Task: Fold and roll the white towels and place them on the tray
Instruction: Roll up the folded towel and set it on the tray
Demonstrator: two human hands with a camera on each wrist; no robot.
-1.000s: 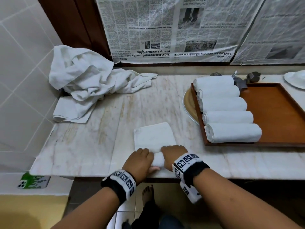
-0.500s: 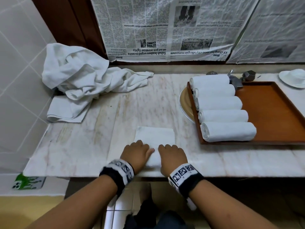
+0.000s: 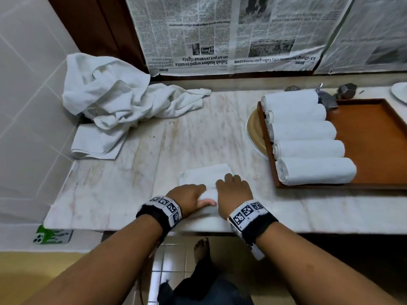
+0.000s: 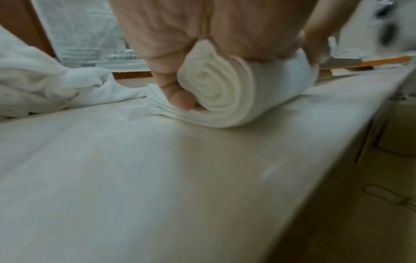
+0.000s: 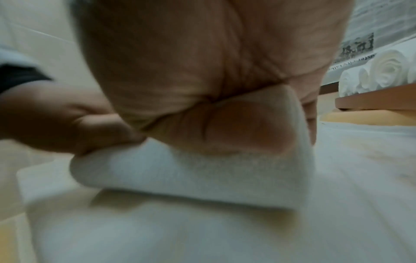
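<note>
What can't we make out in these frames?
- Right hand fingertips: head view, tucked behind the towel; right wrist view, blurred.
- Tray right end: cut off by the head-view edge.
- Tap: mostly hidden behind rolled towels.
- Newspaper small print: too small.

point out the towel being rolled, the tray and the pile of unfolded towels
towel being rolled point(image 4: 216, 83): left wrist view, spiral end of the roll
tray point(image 3: 374, 137): head view, bare orange floor
pile of unfolded towels point(image 3: 110, 93): head view, crumpled middle of the heap
</note>
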